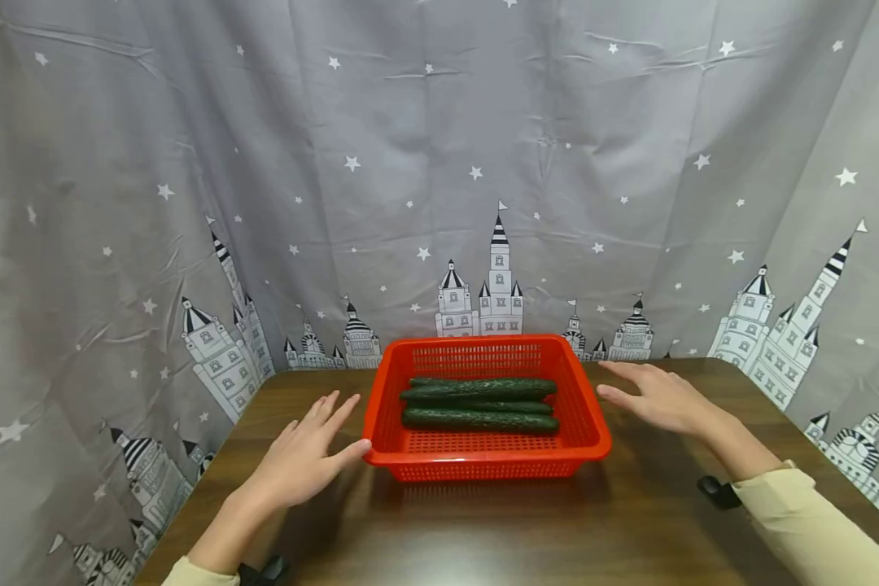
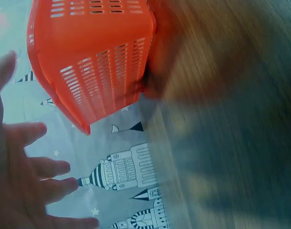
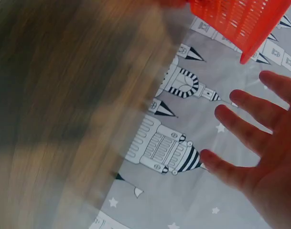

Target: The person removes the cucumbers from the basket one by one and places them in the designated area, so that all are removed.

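A red plastic basket (image 1: 483, 470) with slotted walls stands on the brown wooden table. Several long dark-green cucumbers (image 1: 479, 420) lie crosswise inside it. My left hand (image 1: 303, 456) is beside the basket's left side, fingers spread, its thumb tip right at the near-left corner of the rim. On the other side my right hand (image 1: 659, 396) hovers a little apart from the right rim with its fingers stretched out. Both wrist views show spread fingers holding nothing, with the basket wall (image 2: 95, 57) close to the left hand and a basket corner (image 3: 241, 24) beyond the right fingertips.
The wooden table (image 1: 454, 537) reaches to a grey curtain (image 1: 410, 163) printed with white stars and castles, which hangs close behind and along both sides. A dark strap with a small device (image 1: 719, 492) sits on the right wrist.
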A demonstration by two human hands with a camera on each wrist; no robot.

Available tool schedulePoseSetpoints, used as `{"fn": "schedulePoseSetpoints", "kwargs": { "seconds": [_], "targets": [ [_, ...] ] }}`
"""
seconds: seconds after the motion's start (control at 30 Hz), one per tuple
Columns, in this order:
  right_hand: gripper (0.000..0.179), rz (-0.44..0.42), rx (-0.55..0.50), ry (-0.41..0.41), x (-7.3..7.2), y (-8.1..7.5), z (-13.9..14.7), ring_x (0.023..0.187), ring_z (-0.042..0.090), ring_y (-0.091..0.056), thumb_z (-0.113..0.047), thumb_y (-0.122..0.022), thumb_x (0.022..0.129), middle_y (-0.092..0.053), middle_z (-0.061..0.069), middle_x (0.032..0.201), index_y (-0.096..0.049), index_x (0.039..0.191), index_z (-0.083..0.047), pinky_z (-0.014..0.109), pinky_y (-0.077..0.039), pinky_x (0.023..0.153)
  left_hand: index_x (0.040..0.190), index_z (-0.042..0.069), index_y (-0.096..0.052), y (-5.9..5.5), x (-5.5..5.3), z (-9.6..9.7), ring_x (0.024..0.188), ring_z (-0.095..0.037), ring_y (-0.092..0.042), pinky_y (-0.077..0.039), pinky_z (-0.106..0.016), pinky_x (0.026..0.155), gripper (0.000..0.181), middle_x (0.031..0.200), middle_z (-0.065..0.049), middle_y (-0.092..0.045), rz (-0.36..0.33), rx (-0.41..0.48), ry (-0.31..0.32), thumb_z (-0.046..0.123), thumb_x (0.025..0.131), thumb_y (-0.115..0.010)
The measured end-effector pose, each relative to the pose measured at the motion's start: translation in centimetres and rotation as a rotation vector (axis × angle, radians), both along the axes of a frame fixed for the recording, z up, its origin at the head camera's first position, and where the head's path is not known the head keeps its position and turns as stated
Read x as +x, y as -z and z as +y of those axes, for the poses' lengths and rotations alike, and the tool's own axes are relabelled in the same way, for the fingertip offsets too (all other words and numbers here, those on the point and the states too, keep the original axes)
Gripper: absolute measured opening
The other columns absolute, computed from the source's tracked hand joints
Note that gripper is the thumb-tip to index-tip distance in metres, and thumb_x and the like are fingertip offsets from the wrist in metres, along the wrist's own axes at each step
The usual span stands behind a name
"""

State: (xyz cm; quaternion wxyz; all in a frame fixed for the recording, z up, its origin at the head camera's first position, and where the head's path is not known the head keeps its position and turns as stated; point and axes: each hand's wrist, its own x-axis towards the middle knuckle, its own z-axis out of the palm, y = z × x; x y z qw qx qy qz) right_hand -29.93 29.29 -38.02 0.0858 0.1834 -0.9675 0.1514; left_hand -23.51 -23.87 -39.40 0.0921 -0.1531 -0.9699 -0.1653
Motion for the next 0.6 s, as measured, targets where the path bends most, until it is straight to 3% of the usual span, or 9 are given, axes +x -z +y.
{"fn": "schedulePoseSetpoints", "kwargs": {
  "seconds": [0.1,0.2,0.33,0.6],
  "targets": [
    [0.063,0.025,-0.073,0.002,-0.4,-0.2,-0.3,0.121,0.037,-0.062,-0.057,-0.056,0.097,-0.066,0.015,0.133,-0.057,0.143,-0.014,0.059,-0.049,0.095,0.153,0.021,-0.045,0.3,-0.4,0.8,0.142,-0.039,-0.042,-0.038,-0.068,0.103,0.071,0.153,-0.015,-0.047,0.099,0.017,-0.008,0.059,0.095,-0.058],
    [0.051,0.034,-0.178,-0.007,-1.0,-0.4,-0.9,0.103,0.029,-0.070,-0.044,-0.064,0.097,-0.074,0.011,0.115,-0.064,0.134,-0.009,0.050,-0.055,0.085,0.147,0.018,-0.052,0.7,-0.5,1.6,0.134,-0.035,-0.051,-0.044,-0.064,0.099,0.063,0.144,-0.011,-0.057,0.121,0.093,-0.025,0.052,0.095,-0.063],
    [0.038,0.019,-0.302,-0.019,-1.6,-0.5,-1.5,0.094,0.021,-0.070,-0.032,-0.066,0.097,-0.075,0.006,0.107,-0.070,0.126,-0.007,0.040,-0.055,0.081,0.144,0.019,-0.055,1.5,-0.6,2.6,0.129,-0.031,-0.054,-0.045,-0.060,0.100,0.058,0.139,-0.007,-0.060,0.070,0.233,-0.054,0.051,0.096,-0.063],
    [0.035,-0.031,-0.406,0.002,-1.8,-1.5,-2.6,0.100,0.025,-0.070,-0.032,-0.064,0.098,-0.073,0.012,0.116,-0.072,0.123,-0.008,0.040,-0.054,0.086,0.141,0.014,-0.055,2.7,-1.3,3.5,0.111,-0.027,-0.065,-0.054,-0.045,0.093,0.049,0.126,-0.010,-0.067,-0.074,0.561,-0.067,0.031,0.097,-0.067]
  ]
}}
